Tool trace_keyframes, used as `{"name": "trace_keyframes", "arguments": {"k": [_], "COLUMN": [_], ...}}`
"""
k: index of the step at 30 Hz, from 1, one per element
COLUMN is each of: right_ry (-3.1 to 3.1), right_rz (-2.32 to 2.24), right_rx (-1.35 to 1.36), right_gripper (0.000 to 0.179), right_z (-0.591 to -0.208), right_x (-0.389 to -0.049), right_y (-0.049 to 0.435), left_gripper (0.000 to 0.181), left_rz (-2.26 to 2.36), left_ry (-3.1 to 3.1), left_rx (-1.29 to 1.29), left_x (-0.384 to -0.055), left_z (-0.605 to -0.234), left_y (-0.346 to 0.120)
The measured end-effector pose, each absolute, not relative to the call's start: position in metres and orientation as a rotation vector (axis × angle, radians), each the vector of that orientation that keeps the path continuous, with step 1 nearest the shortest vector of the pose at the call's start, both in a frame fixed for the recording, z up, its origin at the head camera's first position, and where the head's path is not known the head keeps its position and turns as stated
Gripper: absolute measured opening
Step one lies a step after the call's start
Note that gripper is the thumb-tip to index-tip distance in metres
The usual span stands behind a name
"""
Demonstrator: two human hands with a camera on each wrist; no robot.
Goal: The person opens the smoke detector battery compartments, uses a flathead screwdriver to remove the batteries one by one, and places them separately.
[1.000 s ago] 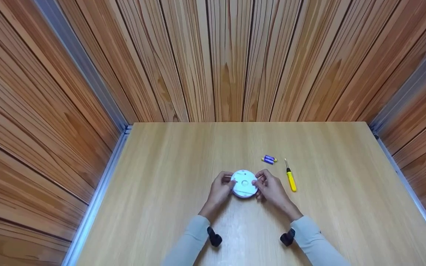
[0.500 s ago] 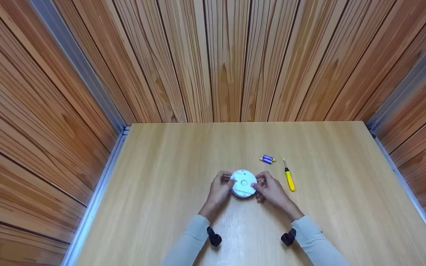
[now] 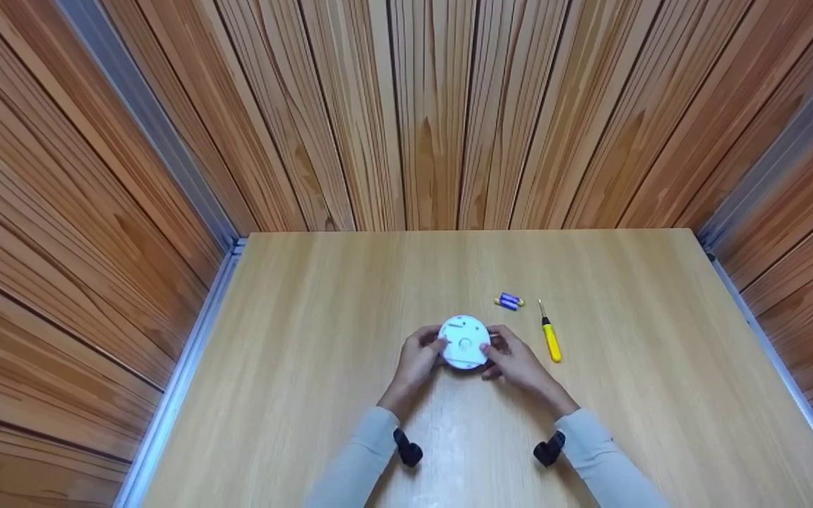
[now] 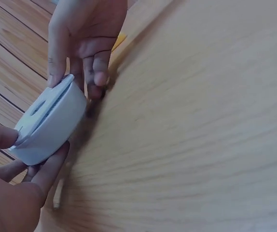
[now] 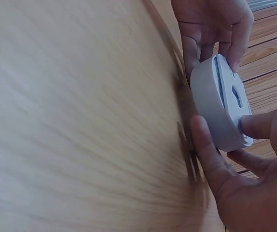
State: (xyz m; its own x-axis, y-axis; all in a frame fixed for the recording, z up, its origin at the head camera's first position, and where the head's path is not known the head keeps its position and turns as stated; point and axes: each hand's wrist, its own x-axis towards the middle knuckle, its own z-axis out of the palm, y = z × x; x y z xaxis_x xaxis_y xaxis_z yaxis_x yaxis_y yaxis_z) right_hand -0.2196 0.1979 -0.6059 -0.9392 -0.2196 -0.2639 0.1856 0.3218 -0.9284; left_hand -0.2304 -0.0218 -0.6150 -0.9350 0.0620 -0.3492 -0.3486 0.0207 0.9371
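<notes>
Both hands hold a round white smoke detector (image 3: 464, 342) over the middle of the table, its flat slotted plate facing up. My left hand (image 3: 417, 361) pinches its left edge, thumb on the plate and fingers underneath. On the opposite edge my right hand (image 3: 521, 363) grips it the same way. In the left wrist view the detector (image 4: 56, 123) is tilted and shows its thick side wall, with a narrow gap under the plate. The right wrist view shows the detector's (image 5: 208, 104) plate with a round central hole. Its underside is hidden.
Two purple batteries (image 3: 509, 301) with yellowish ends lie side by side beyond the right hand. To their right is a screwdriver (image 3: 551, 342) with a yellow handle, its tip pointing away. Wood-patterned walls (image 3: 435, 127) enclose the tabletop (image 3: 308, 317) at the back and sides.
The smoke detector has shifted slightly away from the body and tipped, so its plate shows more fully. Both hands keep their hold. The batteries and screwdriver stay in place.
</notes>
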Motion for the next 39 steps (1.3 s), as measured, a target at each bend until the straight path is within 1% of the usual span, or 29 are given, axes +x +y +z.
{"name": "trace_keyframes", "arguments": {"k": [7,12,21,39], "right_ry": [2.247,2.237,2.248,2.291], "right_rz": [-1.747,-1.768,-1.880,-1.873], "right_rx": [-0.034,-0.066,-0.083,-0.016], "right_gripper": [0.045,0.051,0.045,0.040], "right_z": [-0.6014,-0.6010,-0.6043,-0.6054], "right_x": [-0.2239,-0.2238,-0.2258,-0.2293], "right_y": [0.1959,0.1958,0.1920,0.1904], "left_gripper": [0.039,0.037,0.040,0.039], "left_rz": [2.079,2.103,2.161,2.165], "left_ry": [1.957,1.943,1.937,1.879], "left_rx": [-0.281,-0.285,-0.243,-0.222], "left_x": [-0.2318,-0.2300,-0.2296,-0.2281], "left_z": [-0.6122,-0.6124,-0.6138,-0.6117], "left_y": [-0.0230,-0.0227,-0.0218,-0.0239]}}
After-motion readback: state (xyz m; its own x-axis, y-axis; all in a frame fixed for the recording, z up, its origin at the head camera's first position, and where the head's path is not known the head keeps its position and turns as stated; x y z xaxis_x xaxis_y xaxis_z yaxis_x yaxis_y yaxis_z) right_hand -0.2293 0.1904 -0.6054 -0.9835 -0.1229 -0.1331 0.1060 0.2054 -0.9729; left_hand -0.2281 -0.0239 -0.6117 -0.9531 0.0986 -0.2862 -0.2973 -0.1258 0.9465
